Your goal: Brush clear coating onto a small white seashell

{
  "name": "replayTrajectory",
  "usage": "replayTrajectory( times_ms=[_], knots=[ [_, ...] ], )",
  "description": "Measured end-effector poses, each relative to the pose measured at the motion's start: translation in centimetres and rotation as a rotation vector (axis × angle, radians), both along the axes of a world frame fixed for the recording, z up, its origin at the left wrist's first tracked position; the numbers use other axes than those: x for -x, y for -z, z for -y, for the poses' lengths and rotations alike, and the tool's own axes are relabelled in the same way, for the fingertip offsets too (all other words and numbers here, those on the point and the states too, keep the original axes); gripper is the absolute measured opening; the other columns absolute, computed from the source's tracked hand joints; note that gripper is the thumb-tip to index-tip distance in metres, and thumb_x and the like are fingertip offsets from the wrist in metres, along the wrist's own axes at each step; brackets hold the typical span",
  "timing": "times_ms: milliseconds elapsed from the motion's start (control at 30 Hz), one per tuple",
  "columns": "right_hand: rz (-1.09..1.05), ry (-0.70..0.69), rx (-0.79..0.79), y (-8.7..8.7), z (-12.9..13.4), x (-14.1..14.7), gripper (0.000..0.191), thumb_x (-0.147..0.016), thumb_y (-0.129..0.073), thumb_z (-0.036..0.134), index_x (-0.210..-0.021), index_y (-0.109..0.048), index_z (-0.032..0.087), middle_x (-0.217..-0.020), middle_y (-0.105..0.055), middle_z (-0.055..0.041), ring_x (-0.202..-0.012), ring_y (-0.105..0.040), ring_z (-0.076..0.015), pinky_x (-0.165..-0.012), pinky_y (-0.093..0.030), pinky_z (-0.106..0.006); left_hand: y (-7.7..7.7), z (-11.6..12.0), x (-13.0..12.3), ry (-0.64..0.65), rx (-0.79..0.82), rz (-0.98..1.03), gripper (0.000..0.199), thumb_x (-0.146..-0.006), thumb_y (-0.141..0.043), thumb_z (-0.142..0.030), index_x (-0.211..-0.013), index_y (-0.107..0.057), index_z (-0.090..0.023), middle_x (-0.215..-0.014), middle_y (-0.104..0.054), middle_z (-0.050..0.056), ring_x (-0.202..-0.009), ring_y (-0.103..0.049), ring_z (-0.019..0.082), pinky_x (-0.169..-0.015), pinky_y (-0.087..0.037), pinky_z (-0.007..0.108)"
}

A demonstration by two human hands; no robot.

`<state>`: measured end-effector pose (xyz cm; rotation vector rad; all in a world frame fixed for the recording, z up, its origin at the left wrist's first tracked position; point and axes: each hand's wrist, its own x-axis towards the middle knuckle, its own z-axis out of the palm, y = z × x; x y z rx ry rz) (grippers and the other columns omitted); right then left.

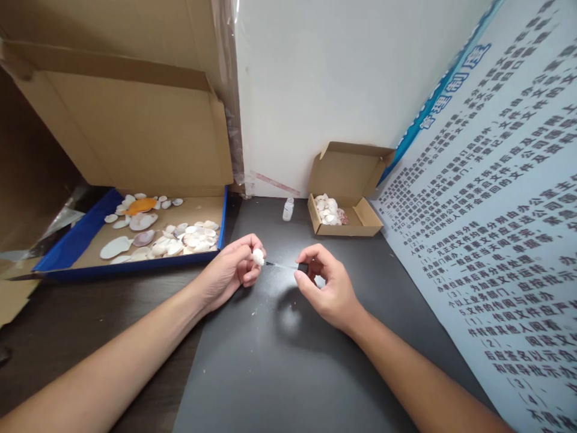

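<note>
A: Where is the white shell piece (258, 257) lying on the dial, taking the brush (282, 266) as centre?

B: It is sitting at nine o'clock, just beside the bristles (whether they are touching, I am not able to tell). The left hand (232, 267) is pinching it between thumb and finger, above the counter (252, 373).

A: And at three o'clock?

B: The right hand (329, 288) is clamping its fingers on the black cap (303, 267), from which the thin stem is pointing toward nine.

A: How are you judging their handling?

B: I am judging the shell piece light, stiff and probably brittle, so its far edge is offering the safest hold, under a gentle pinch. The cap is looking firm and easy to grip; the stem is seeming too slender for pressing.

A: What is surrounding them?

B: A small bottle (287, 210) is standing near twelve o'clock, a small carton (347, 230) is holding shells toward two, and a blue-edged box (135, 264) is holding more toward ten.
</note>
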<state>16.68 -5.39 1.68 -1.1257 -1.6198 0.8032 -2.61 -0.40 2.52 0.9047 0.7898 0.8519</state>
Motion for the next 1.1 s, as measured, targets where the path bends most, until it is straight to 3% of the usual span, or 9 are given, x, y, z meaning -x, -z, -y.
replayTrajectory(
  times_ms=[267,467,600,800,1000,1100],
  knots=[
    [-0.018,-0.029,0.003,-0.02,0.12,0.18,0.011,-0.081,-0.059,0.022,-0.091,-0.054,0.022,-0.065,-0.051,0.0051,-0.052,-0.049,-0.0103,-0.049,-0.04,-0.023,0.12,0.06,-0.02,0.02,0.012,-0.014,0.012,-0.07,-0.058,-0.013,-0.074,-0.048,-0.018,-0.065,-0.049,-0.004,-0.044,-0.039,0.005,-0.044,-0.027,0.019],
    [-0.05,0.053,0.047,0.07,-0.09,-0.02,0.015,-0.08,-0.061,0.021,-0.082,-0.046,0.022,-0.065,-0.045,0.0068,-0.051,-0.043,-0.0087,-0.048,-0.037,-0.022,0.47,-0.02,0.03,0.062,-0.012,-0.045,0.018,-0.076,-0.068,-0.023,-0.076,-0.051,-0.019,-0.059,-0.049,-0.005,-0.047,-0.042,0.007,-0.045,-0.034,0.019],
    [-0.058,0.009,0.068,0.0,-0.11,-0.03,0.012,-0.085,-0.061,0.027,-0.09,-0.052,0.021,-0.067,-0.05,0.0055,-0.053,-0.048,-0.01,-0.051,-0.04,-0.024,0.5,-0.08,0.03,0.076,-0.023,-0.055,0.019,-0.077,-0.069,-0.026,-0.076,-0.051,-0.019,-0.052,-0.047,-0.005,-0.047,-0.043,0.008,-0.045,-0.036,0.018],
    [-0.042,0.112,0.026,0.08,-0.27,-0.15,0.016,-0.09,-0.059,0.033,-0.099,-0.061,0.02,-0.077,-0.057,0.0012,-0.057,-0.053,-0.0108,-0.056,-0.044,-0.026,0.42,-0.21,0.09,0.041,-0.017,-0.06,0.02,-0.077,-0.068,-0.024,-0.076,-0.049,-0.02,-0.051,-0.049,-0.006,-0.047,-0.043,0.008,-0.044,-0.038,0.017],
    [-0.004,0.139,0.012,0.12,-0.5,-0.18,0.013,-0.086,-0.063,0.03,-0.094,-0.06,0.02,-0.069,-0.054,0.0032,-0.055,-0.052,-0.0111,-0.053,-0.042,-0.025,0.55,-0.21,0.14,0.049,-0.025,-0.059,0.021,-0.077,-0.07,-0.025,-0.077,-0.05,-0.019,-0.051,-0.051,-0.005,-0.048,-0.043,0.007,-0.044,-0.038,0.017],
    [-0.064,0.081,0.049,0.03,-0.41,-0.17,0.015,-0.087,-0.061,0.032,-0.096,-0.058,0.02,-0.064,-0.052,0.0053,-0.051,-0.054,-0.0112,-0.052,-0.044,-0.025,0.61,-0.2,0.11,0.055,-0.032,-0.06,0.022,-0.077,-0.071,-0.027,-0.076,-0.05,-0.019,-0.051,-0.05,-0.006,-0.048,-0.043,0.007,-0.044,-0.038,0.017]
  ],
)
